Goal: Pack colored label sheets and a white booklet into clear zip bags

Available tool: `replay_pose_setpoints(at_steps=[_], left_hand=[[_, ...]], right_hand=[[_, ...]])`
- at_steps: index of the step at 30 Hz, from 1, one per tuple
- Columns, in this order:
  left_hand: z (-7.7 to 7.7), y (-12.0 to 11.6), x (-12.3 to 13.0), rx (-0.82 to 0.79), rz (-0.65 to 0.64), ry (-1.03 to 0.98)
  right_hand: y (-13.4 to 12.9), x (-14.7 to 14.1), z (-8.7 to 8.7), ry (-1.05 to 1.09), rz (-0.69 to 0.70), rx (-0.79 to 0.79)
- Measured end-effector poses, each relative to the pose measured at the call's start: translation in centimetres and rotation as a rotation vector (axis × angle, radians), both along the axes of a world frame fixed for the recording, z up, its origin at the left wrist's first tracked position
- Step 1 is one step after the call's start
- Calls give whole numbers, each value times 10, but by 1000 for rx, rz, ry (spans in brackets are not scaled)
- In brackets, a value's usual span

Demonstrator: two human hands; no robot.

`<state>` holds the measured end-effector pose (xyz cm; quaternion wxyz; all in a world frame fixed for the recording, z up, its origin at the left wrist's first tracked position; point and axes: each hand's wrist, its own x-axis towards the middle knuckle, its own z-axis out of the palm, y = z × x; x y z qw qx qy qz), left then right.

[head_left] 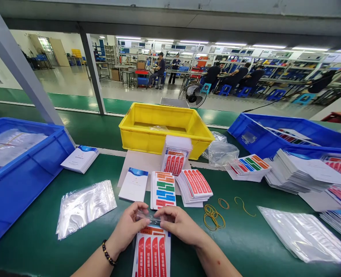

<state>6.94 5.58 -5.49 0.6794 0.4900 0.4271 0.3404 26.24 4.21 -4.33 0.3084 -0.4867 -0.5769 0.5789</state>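
My left hand (129, 224) and my right hand (179, 224) both pinch the top edge of a clear plastic bag (154, 222), thumbs toward each other. Inside the bag lies a sheet of red label stickers (152, 254), with an orange-printed sheet partly showing behind it. Just beyond my fingers is a stack of multicoloured sticker sheets (163, 190). To its left sits a stack of white booklets (133, 184) with blue tops, and to its right a fanned stack of red sticker sheets (195, 186).
A yellow bin (161, 136) stands behind the stacks. Blue bins (23, 184) flank the bench on both sides. Flat clear bags (85, 207) lie at left, more bags (305, 234) at right. Rubber bands (213, 217) rest near my right forearm. People work in the background.
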Motion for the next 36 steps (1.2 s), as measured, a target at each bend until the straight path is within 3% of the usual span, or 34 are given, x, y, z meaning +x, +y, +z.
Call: replay_pose_setpoints(at_steps=[4,10,26,29,32,35,36], left_hand=[[-1,1,0,-68,22,42],[1,-1,1,-18,33,97],[5,-2,7,104,-46,221],[12,-6,0,272,30,280],[21,-23,-15,479,112,311],[25,-48,-32,197,-133,207],[26,-57,-37,165,-145,212]], right_hand=[[1,-1,-2,112,-73,-73],[2,-7,-4,29,-93,-71],[-9,-22,-8,-321,-2,310],[-8,-18,-5,-355,-48,492],[-4,-13,-4,-355,-217,673],[-1,-10,-7,-351,-327,735],[0,-10,-8,-354,-333,739]])
